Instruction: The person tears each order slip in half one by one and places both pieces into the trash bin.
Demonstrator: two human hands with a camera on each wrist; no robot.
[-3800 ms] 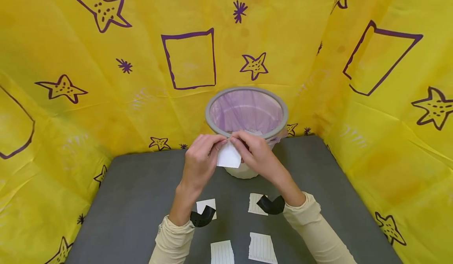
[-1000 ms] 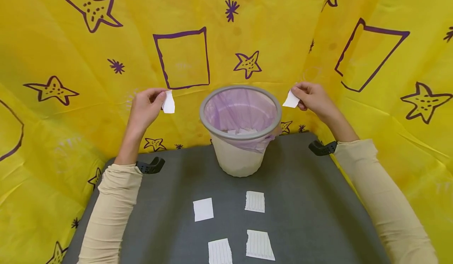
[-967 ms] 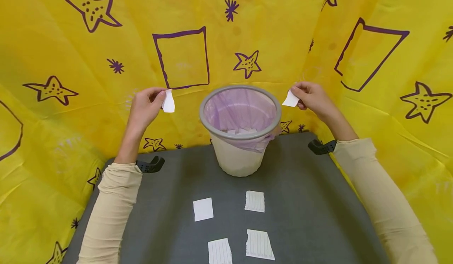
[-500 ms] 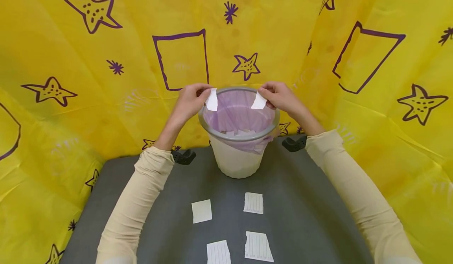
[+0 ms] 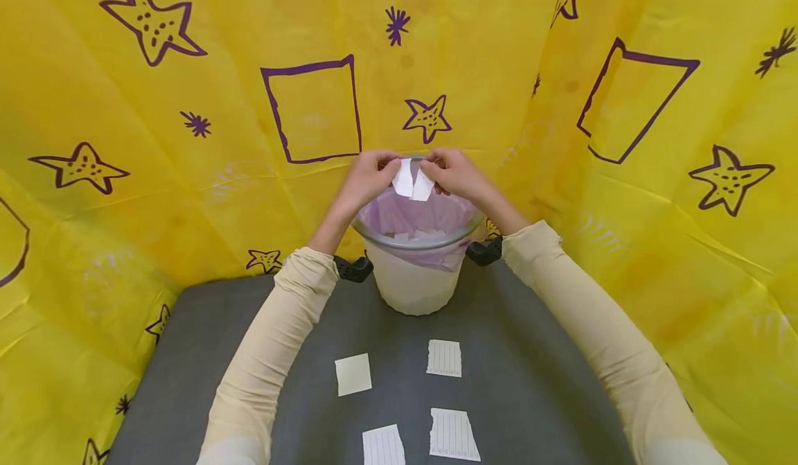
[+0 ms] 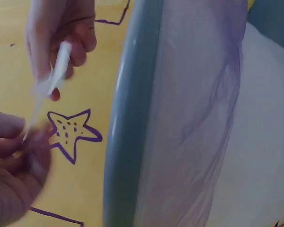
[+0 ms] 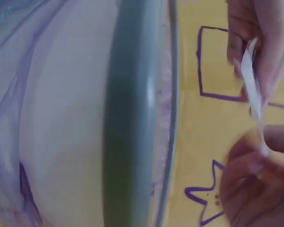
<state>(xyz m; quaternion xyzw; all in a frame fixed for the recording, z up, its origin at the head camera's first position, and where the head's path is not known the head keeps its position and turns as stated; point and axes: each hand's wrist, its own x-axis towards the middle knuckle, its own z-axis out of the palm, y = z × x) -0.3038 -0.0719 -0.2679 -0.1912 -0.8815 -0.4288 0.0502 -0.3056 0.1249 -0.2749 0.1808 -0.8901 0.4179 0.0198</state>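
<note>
Yellow backdrop (image 5: 499, 35) behind bin (image 5: 414, 281) and paper (image 5: 404, 179)

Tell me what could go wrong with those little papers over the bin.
The left hand pinches one scrap and the right hand another scrap above the bin, so a dropped piece might flutter outside the rim. The scraps are very close together, so they might catch on each other.

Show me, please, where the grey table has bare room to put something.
Free: grey table left of the left sleeve, to the yellow backdrop; also between the rightmost lined papers and right sleeve. Crowded: over the bin, where left hand and right hand hold paper scraps.
</note>
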